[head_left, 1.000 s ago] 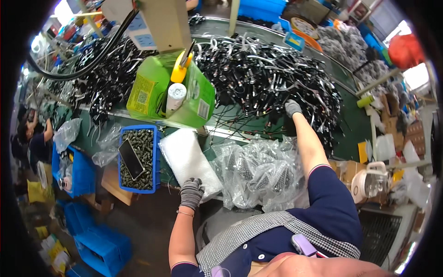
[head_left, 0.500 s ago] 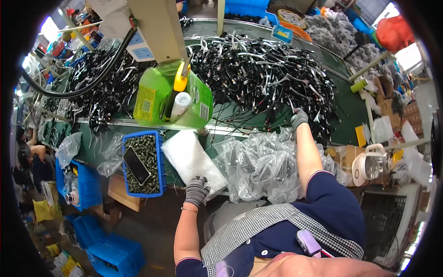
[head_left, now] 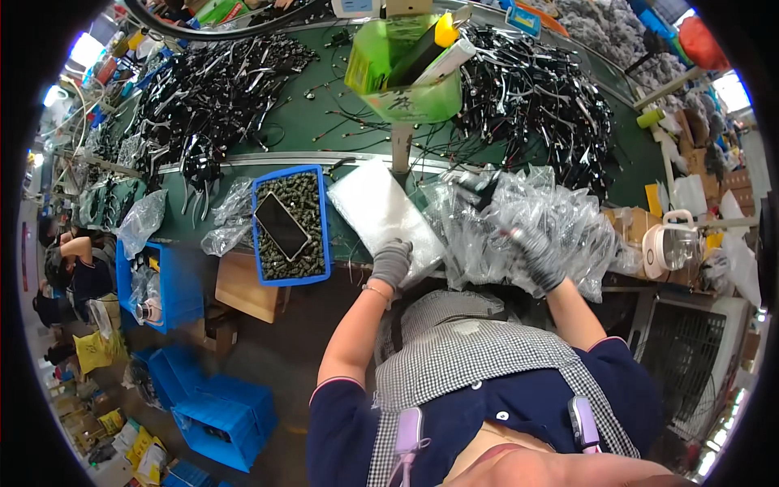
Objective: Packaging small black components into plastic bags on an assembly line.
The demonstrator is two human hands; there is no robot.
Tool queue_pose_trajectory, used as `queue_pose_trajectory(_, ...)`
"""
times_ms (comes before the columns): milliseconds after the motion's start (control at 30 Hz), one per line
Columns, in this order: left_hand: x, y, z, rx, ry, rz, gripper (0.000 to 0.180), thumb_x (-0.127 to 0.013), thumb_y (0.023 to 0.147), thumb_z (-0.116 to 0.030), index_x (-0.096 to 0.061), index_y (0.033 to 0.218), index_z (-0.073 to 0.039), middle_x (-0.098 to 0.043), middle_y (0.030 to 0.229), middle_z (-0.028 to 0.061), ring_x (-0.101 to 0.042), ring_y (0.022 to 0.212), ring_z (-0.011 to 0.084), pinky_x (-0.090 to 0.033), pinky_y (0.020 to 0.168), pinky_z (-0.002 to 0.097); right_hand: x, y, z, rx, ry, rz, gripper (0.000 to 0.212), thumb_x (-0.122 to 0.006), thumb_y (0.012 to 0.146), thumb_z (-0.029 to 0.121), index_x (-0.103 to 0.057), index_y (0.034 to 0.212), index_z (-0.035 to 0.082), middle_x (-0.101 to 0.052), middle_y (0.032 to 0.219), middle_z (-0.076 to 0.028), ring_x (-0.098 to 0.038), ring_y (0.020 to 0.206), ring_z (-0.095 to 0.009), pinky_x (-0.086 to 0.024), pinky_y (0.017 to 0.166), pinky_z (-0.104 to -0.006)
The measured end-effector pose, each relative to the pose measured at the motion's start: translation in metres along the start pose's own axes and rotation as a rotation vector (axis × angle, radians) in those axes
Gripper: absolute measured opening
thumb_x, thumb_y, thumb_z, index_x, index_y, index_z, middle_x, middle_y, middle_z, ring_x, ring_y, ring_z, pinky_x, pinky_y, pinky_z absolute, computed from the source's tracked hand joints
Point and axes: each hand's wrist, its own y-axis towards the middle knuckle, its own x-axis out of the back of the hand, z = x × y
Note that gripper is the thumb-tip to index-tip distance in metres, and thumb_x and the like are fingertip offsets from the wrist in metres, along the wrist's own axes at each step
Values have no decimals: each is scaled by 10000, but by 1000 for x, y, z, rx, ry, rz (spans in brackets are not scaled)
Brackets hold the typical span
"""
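Landmark: white foam-sheet stack [head_left: 375, 203], lying aslant at the near side of the green bench [head_left: 637, 166].

Left hand [head_left: 393, 264]: grey knitted glove; at the stack's near end, fingers bent onto its surface; whether they pinch a sheet cannot be told.

Right hand [head_left: 535, 256]: grey glove, blurred; to the right of the stack, over clear plastic bags [head_left: 568, 215]; its grip, and anything within it, cannot be told.

The bags: crumpled heap, immediately right of the stack.

Dark-and-silver piece [head_left: 475, 185]: among the bags, right of the stack's far end; exact kind unclear.

Blue plastic bin [head_left: 296, 280]: just left of the stack; filled with small dark parts [head_left: 307, 191], a smartphone [head_left: 281, 226] lying aslant on top.

Green cut-open plastic container [head_left: 410, 108]: beyond the stack; holds a yellow-topped tool [head_left: 445, 30] and a white tube [head_left: 449, 62].

Black cable assemblies: two heaps, one [head_left: 531, 97] beyond the stack to its right, another [head_left: 207, 97] beyond to its left.
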Motion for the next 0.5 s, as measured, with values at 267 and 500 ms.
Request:
queue_pose_trajectory(267,-17,24,33,218,-828,-42,168,-593,837,-147,-645,925,-13,-651,800,151,-603,687,208,-467,672,333,-69,2,-107,567,-536,66,353,-560,846,255,-553,1053,-31,-585,708,-149,-576,654,-285,-443,627,-408)
queue_pose_trajectory(500,10,30,24,337,-1165,-27,165,-632,850,-120,-635,948,13,-614,790,2,-509,670,82,-438,611,234,-90,-32,-56,485,-1239,137,233,-514,831,182,-547,984,10,-611,758,-191,-605,691,-351,-475,612,-437)
